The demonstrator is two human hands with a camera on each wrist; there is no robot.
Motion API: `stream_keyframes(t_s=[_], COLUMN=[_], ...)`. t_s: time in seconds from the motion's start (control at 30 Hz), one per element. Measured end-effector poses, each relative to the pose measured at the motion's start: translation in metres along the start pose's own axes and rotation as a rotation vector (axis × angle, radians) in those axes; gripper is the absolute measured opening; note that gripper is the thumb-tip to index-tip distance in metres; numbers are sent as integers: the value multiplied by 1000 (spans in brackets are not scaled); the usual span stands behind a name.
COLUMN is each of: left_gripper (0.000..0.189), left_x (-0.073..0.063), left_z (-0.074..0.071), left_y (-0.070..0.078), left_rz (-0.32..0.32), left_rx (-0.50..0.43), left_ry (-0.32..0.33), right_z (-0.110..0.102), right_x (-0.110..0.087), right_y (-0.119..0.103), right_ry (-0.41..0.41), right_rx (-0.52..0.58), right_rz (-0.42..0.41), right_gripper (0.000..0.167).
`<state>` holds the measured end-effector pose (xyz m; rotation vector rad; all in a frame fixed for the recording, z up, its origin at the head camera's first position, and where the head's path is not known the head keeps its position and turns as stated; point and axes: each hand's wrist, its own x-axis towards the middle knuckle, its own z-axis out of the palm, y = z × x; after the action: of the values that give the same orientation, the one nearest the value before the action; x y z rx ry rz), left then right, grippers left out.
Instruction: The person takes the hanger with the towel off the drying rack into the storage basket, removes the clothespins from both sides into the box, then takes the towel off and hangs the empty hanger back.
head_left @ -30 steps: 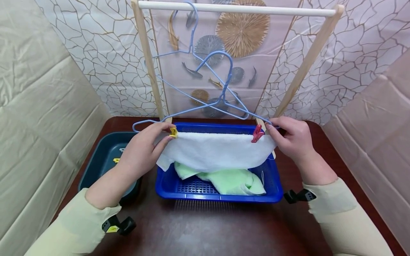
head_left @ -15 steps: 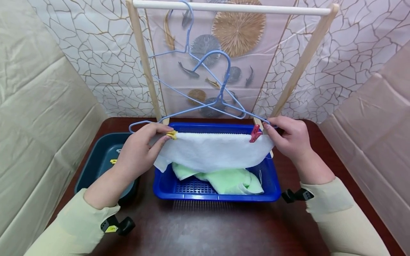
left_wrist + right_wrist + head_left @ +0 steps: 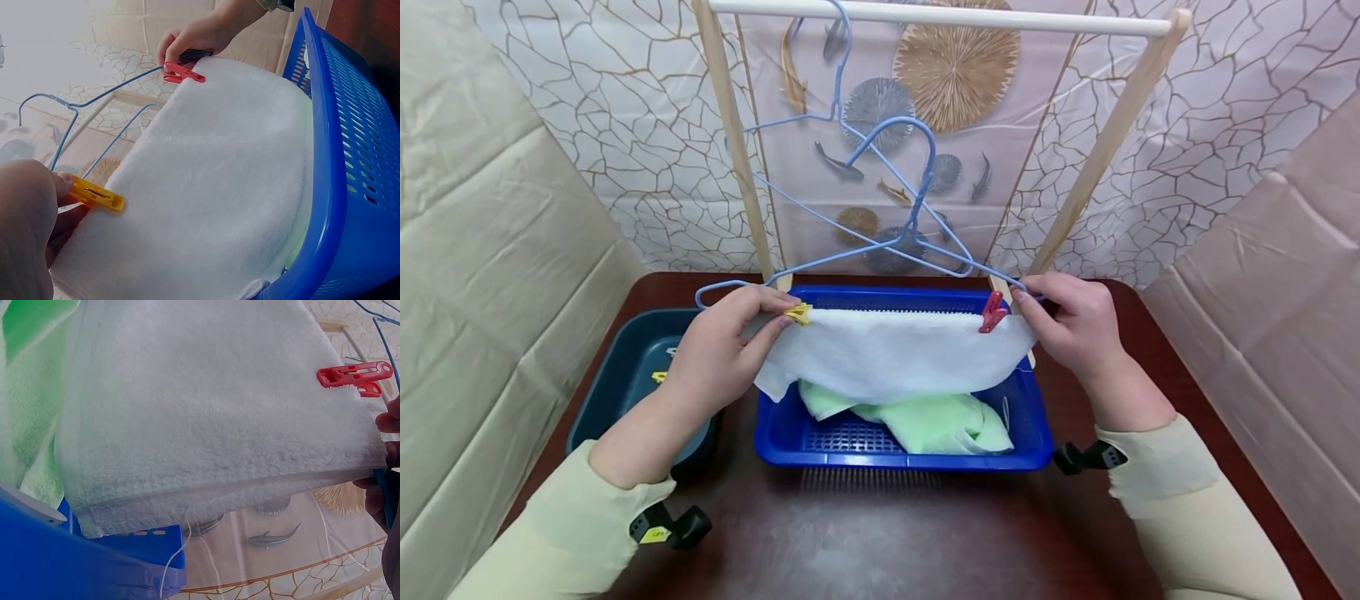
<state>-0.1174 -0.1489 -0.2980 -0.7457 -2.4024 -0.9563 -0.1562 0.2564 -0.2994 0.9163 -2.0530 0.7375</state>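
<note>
A folded white towel (image 3: 887, 354) hangs over the lower bar of a blue hanger (image 3: 932, 154). My left hand (image 3: 718, 350) pinches a yellow clothespin (image 3: 97, 193) between thumb and fingers at the towel's left top edge. Near the right top edge, a red clothespin (image 3: 992, 312) clips the towel. My right hand (image 3: 1075, 321) grips the hanger's right end, beside the towel's corner. Below the white towel, a crumpled light green towel (image 3: 936, 421) lies in a blue basket (image 3: 902, 460).
A wooden rack with a white rod (image 3: 970, 14) stands behind the basket, and a second blue hanger (image 3: 837, 75) hangs from it. At left, a dark green tray (image 3: 617, 375) holds several clothespins, including a yellow one (image 3: 659, 377). Fabric walls enclose the brown table (image 3: 880, 533).
The yellow clothespin has turned flatter, and my left fingertips now pinch its outer end. My right hand keeps its grip on the hanger. The whole head view has shifted slightly.
</note>
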Motion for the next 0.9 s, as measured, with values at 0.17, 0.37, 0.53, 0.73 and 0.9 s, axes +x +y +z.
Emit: stream_keyframes(t_s=[0.17, 0.37, 0.53, 0.73, 0.9], left_gripper=[19, 20, 20, 20, 20], left_x=[0, 0, 1, 2, 2], left_z=[1, 1, 3, 5, 7], left_y=[0, 3, 4, 4, 3], left_rz=[-9, -17, -42, -68, -84], left_rx=[-11, -26, -41, -62, -80], left_ry=[13, 24, 38, 59, 58], right_z=[0, -2, -3, -3, -7], right_x=[-1, -2, -3, -1, -2], right_y=[1, 1, 2, 2, 2], right_ry=[4, 5, 11, 23, 14], right_rx=[20, 9, 6, 20, 5], right_rz=[1, 5, 4, 13, 6], right_gripper=[22, 22, 27, 22, 29])
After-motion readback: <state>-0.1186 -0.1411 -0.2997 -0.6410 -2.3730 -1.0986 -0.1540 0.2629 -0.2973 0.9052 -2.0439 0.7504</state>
